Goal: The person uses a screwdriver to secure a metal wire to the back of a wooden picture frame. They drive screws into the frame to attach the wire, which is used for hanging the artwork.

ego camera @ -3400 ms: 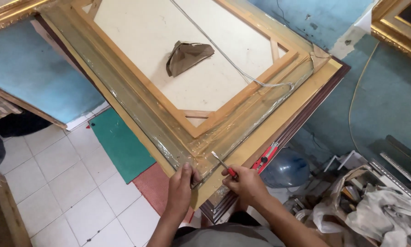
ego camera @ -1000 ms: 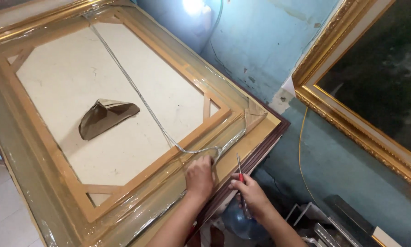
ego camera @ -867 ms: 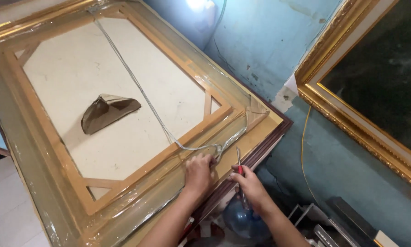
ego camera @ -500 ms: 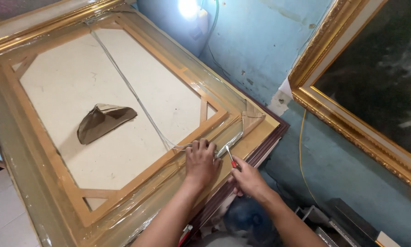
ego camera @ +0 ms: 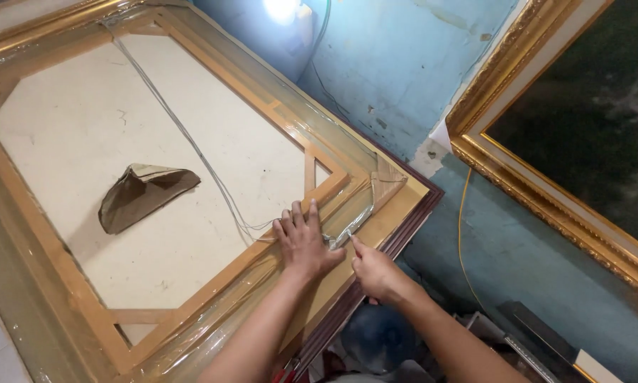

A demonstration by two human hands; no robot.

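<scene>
The thin grey hanging wire (ego camera: pixel 212 177) trails slack across the plastic-wrapped wooden picture frame (ego camera: pixel 63 284), probably springy; the left hand (ego camera: pixel 306 245) lies flat, fingers spread, pinning it (near the corner), the right hand (ego camera: pixel 374 271) pinching its end

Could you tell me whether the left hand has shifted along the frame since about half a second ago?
No. The left hand lies flat on the wooden bar just before the corner brace, where it was then.
</scene>
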